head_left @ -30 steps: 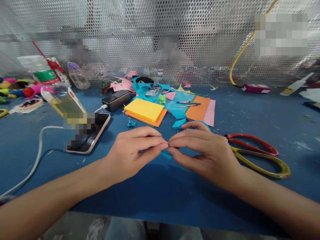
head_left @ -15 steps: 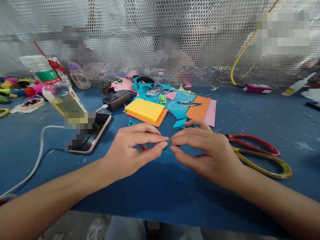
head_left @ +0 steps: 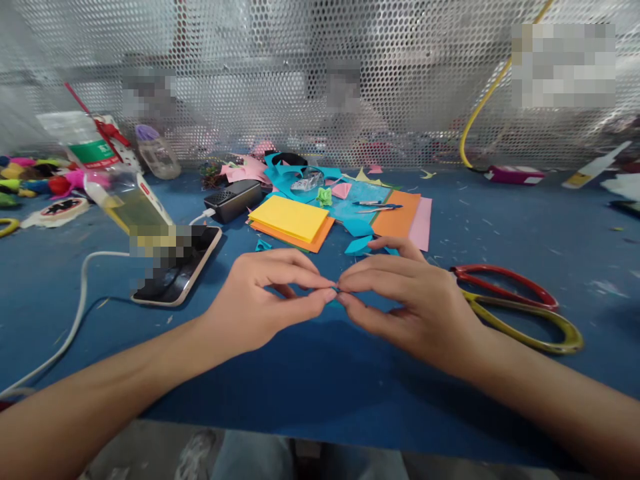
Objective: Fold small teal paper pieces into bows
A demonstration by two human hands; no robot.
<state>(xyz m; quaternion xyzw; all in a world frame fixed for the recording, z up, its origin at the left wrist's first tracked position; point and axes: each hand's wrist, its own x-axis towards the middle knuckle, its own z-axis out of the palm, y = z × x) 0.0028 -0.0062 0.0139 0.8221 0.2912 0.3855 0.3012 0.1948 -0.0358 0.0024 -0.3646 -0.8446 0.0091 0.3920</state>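
Between my fingertips is a small piece of blue paper [head_left: 336, 303], mostly covered by the fingers. My left hand [head_left: 273, 290] pinches it from the left with thumb and forefinger. From the other side, my right hand [head_left: 410, 297] pinches it too, its little finger raised. Just beyond the right hand lie blue paper cutouts [head_left: 359, 246]. A small folded blue paper piece [head_left: 263, 246] rests past the left hand. The scissors [head_left: 520, 327], with one red and one yellow handle, lie beside my right hand, their blades hidden behind it.
Yellow and orange paper sheets [head_left: 290, 217] are stacked mid-table, with pens [head_left: 377, 205] and paper scraps behind. A phone [head_left: 180, 273], a tilted bottle [head_left: 125, 193] and a black box [head_left: 235, 200] with a white cable stand left. Perforated metal [head_left: 400, 80] closes the back.
Both hands stay nearly in place. Their fingertips have drawn slightly closer together, and less of the blue paper shows between them.
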